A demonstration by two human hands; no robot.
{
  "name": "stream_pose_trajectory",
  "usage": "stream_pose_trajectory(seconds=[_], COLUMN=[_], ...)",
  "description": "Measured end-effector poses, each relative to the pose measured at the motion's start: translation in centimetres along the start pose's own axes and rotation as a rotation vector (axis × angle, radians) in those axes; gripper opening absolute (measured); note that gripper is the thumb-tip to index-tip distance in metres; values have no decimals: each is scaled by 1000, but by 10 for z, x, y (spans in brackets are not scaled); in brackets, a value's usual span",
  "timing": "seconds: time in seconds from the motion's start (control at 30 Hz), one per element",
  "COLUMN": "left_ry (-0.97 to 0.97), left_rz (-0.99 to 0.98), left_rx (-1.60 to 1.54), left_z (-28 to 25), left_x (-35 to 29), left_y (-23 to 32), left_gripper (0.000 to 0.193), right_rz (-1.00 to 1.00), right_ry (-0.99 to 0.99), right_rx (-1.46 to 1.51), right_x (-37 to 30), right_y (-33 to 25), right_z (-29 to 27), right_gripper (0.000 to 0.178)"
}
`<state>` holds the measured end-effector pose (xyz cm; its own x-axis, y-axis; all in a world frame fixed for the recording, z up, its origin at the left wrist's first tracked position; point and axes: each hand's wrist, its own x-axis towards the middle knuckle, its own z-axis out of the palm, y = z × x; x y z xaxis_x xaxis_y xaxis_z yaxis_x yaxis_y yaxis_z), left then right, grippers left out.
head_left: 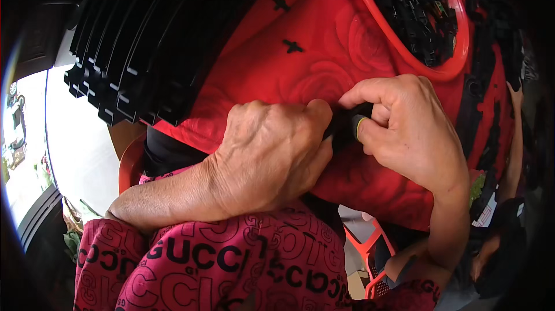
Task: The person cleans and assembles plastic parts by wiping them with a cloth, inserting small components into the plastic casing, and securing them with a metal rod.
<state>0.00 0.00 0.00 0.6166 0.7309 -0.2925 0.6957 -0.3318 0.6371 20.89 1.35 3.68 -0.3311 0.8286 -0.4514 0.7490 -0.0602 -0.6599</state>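
Observation:
My left hand (274, 152) is closed, thumb and fingers pinching a small black piece (342, 123) in front of me. From the other side my right hand (413, 126) pinches the same piece with curled fingers. The piece is mostly covered by the fingers, so its exact kind cannot be made out. A dark band with a yellow edge (359, 127) shows at one right fingertip. Beneath both hands spreads a red cloth with a rose pattern (312, 82). Two small black cross-shaped parts (293, 46) lie on it, beyond my hands.
Long black slotted strips (144, 50) stand side by side at the far left. A red-rimmed basket (461, 39) at the far right holds many small black parts. More black pieces (483, 120) lie along the right side. Another person's arm (513, 155) shows at the right edge.

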Motion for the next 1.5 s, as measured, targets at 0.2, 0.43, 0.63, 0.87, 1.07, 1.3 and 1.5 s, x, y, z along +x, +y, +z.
stream_pose_trajectory(seconds=[0.2, 0.43, 0.63, 0.87, 1.07, 1.3, 1.5], left_ry=[181, -216, -328, -420, -548, -654, -587], left_rz=[165, 121, 233, 314, 240, 254, 360], left_rx=[-161, -565, -712, -867, -841, -925, -1027], left_z=[5, -1, -5, 5, -3, 6, 22], left_x=[4, -3, -1, 0, 1, 4, -2], left_y=[-1, 10, 7, 0, 3, 6, 9], left_gripper=[19, 24, 23, 21, 21, 24, 26], right_rz=[27, 3, 265, -145, -134, -102, -144], right_ry=[140, 284, 458, 512, 376, 443, 644], right_rx=[0, -68, 177, -442, -85, -11, -26], right_x=[-25, -63, -94, -110, -90, -96, -92], right_y=[0, -29, -54, -45, -13, -9, -16], right_z=[7, 6, -1, -13, -2, 6, 14], right_gripper=[24, 26, 30, 36, 36, 21, 10])
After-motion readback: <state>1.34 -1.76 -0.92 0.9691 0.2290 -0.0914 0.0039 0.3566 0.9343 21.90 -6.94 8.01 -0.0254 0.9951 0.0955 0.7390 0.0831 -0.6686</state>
